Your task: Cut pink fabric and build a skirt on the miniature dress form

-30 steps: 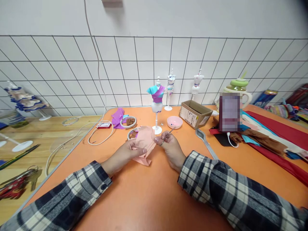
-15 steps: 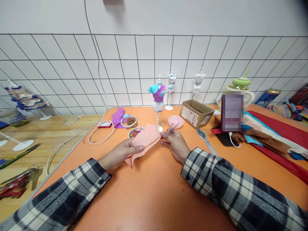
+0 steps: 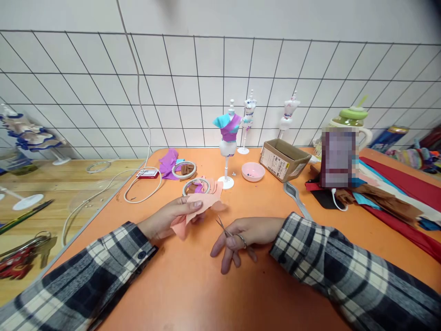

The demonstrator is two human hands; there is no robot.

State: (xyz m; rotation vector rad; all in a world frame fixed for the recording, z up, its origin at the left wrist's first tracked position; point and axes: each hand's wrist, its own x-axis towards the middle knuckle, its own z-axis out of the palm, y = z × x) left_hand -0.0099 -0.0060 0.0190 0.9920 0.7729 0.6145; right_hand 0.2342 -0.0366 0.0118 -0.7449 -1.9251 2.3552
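Note:
My left hand [image 3: 168, 216] pinches a peach piece of cloth [image 3: 203, 202] between thumb and fingers; its lower corner droops and its far end reaches over a roll of tape [image 3: 189, 187]. Whether it is fabric or crepe paper I cannot tell. My right hand [image 3: 237, 239] holds a small pair of scissors [image 3: 223, 226], with the thumb at a handle loop and the other fingers spread downward. The blades point up and left, apart from the cloth. Beyond my hands stands a small white dress form [image 3: 228, 147], wrapped at the chest in turquoise and purple strips.
Behind are a pink bowl [image 3: 253, 172], a cardboard box [image 3: 284, 160] and two more white forms. Purple cloth [image 3: 168, 163] and another tape roll [image 3: 183, 170] lie left of centre. A phone [image 3: 339, 157], a lidded jug [image 3: 347, 118] and cloth strips [image 3: 386, 200] occupy the right; a white cable [image 3: 160, 184] loops left.
My right hand has come down and nearer with the scissors, away from the cloth, and its fingers have spread. The cloth in my left hand has turned and folded. The view has shifted slightly.

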